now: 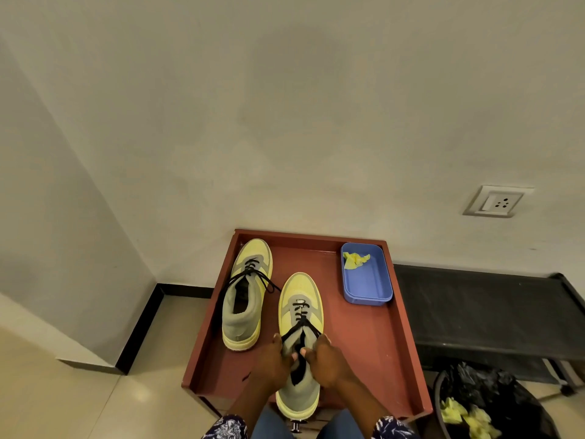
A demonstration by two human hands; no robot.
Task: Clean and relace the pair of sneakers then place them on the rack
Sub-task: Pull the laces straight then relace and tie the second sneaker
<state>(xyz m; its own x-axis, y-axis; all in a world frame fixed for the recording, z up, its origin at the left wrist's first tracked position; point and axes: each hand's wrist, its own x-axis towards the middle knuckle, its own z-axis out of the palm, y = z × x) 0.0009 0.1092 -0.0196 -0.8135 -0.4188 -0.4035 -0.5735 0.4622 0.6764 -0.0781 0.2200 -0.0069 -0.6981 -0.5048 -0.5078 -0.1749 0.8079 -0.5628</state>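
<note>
Two yellow and grey sneakers with black laces stand on a red-brown tabletop (364, 343) with raised edges. The left sneaker (247, 296) is laced, its lace ends trailing loose. The right sneaker (300, 315) points away from me, heel at the near edge. My left hand (273, 362) and my right hand (326, 359) sit over its opening, each pinching one end of the black lace (302, 324), which runs taut from the upper eyelets.
A blue plastic tub (367, 277) with a crumpled yellow cloth (355, 259) stands at the table's far right. A low black rack (481, 312) lies to the right by the wall. A bin with a black liner (493, 403) holds yellow scraps. A wall socket (495, 201) is above.
</note>
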